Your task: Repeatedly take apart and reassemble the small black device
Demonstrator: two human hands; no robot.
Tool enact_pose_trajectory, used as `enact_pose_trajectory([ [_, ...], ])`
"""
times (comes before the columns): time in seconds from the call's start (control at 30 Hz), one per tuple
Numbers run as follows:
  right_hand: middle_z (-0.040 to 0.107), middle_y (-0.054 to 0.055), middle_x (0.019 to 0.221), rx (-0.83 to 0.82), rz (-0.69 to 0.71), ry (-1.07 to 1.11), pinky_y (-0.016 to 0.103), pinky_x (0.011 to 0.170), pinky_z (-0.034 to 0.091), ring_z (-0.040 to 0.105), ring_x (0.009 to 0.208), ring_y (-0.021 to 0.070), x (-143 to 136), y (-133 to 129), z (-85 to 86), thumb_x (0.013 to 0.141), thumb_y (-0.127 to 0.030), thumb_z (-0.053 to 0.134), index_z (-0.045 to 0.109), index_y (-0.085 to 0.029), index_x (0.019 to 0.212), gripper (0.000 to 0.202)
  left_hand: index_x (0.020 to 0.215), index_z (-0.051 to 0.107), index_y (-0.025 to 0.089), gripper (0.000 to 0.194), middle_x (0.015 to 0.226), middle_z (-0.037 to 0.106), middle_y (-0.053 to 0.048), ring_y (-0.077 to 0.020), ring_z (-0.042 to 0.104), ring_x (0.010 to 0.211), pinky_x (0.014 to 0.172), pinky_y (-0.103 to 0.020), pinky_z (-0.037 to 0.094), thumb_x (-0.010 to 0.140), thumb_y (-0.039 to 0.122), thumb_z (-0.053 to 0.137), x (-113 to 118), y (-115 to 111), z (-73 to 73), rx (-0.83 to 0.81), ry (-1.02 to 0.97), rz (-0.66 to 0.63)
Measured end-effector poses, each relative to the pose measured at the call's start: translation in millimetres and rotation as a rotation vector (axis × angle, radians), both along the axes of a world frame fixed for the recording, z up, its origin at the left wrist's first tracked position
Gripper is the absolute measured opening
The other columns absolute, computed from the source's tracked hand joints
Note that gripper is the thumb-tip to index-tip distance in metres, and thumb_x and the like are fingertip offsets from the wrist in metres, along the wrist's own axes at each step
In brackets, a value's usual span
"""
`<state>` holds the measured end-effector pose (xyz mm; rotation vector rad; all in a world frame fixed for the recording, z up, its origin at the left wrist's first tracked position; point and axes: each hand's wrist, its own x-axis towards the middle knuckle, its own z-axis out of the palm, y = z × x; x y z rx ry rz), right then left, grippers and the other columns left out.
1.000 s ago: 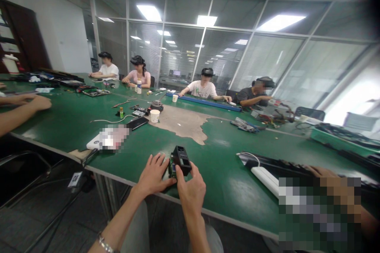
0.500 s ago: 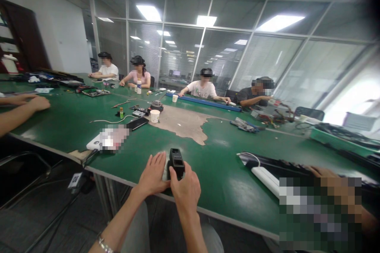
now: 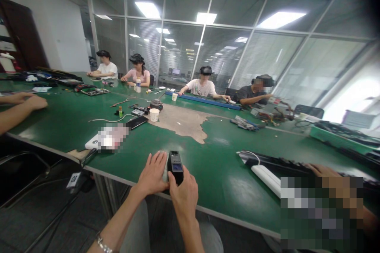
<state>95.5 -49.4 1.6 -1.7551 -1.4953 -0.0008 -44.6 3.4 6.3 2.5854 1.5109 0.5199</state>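
Observation:
Near the front edge of the green table, my right hand [image 3: 184, 189] is wrapped round a black boxy handheld device [image 3: 175, 166]. Small buttons and a bluish screen show on its upper face. My left hand [image 3: 153, 174] rests just left of it, fingers stretched out and thumb reaching toward my right hand. A pale, whitish thing [image 3: 165, 172] shows in the gap between the left fingers and the device; its kind is hidden.
Ahead lie a paper cup [image 3: 154, 115], a dark phone [image 3: 137, 122] and a white cable [image 3: 113, 120]. A white power strip [image 3: 265, 180] is at right, near another person's hand [image 3: 322, 170]. Someone's forearms [image 3: 23, 104] rest at left. Grey gloves [image 3: 245, 123] lie farther back. Several people sit opposite.
The black device has turned slightly in my right hand, and its screen now looks bluish where it was dark grey. My left hand has stayed almost still.

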Motion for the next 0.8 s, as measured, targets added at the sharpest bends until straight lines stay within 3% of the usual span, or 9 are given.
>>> enact_pose_trajectory([
  [0.17,0.065,0.013,0.115,0.064,-0.002,0.087,0.036,0.093,0.042,0.058,0.107,0.0251,-4.0,2.6,14.8,0.086,-0.044,0.055,0.059,-0.014,0.122,0.047,0.150,0.019,0.012,0.091,0.156,0.025,-0.013,-0.0309,0.015,0.145,0.118,-0.051,0.007,0.077,0.053,0.053,0.3,1.6,-1.5,-0.002,0.000,0.002],
  [0.33,0.064,0.012,0.116,0.140,-0.010,0.174,0.034,0.094,0.041,0.057,0.108,0.0247,9.3,1.2,26.9,0.086,-0.050,0.055,0.057,-0.015,0.124,0.053,0.150,0.020,0.014,0.103,0.155,0.026,-0.014,-0.0325,0.016,0.144,0.117,-0.054,0.009,0.073,0.075,0.051,0.4,2.2,-1.8,-0.012,-0.006,-0.004],
  [0.53,0.065,0.014,0.113,0.137,-0.155,0.158,0.037,0.091,0.042,0.058,0.105,0.0285,44.0,-1.2,10.3,0.086,-0.056,0.051,0.057,-0.013,0.124,0.057,0.149,0.024,0.016,0.103,0.154,0.029,-0.013,-0.0325,0.019,0.143,0.117,-0.055,0.011,0.075,0.085,0.038,1.2,0.8,1.3,-0.003,-0.022,0.005],
  [0.8,0.066,0.014,0.110,0.055,-0.139,0.073,0.037,0.089,0.043,0.058,0.103,0.0285,56.6,-0.5,-10.7,0.088,-0.052,0.049,0.058,-0.013,0.121,0.052,0.147,0.032,0.020,0.096,0.154,0.030,-0.012,-0.0337,0.019,0.143,0.116,-0.057,0.012,0.077,0.085,0.035,1.5,0.1,2.4,-0.015,-0.018,0.002],
])
